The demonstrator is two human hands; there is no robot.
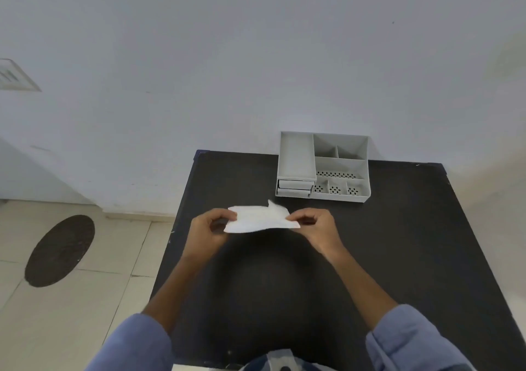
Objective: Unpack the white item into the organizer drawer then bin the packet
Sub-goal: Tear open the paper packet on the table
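A flat white packet (260, 217) hangs above the black table (398, 242), held at both ends. My left hand (209, 228) pinches its left end and my right hand (316, 224) pinches its right end. A small white flap sticks up from the packet's upper right edge. I cannot tell what is inside it. The grey organizer (323, 168) stands at the table's far edge, beyond my right hand. Two shut drawers (294, 187) sit at its front left under a long tray.
The organizer has several open compartments, some with perforated floors. A white wall rises behind the table. Left of the table is a tiled floor with a dark oval mat (59, 251). No bin is in view.
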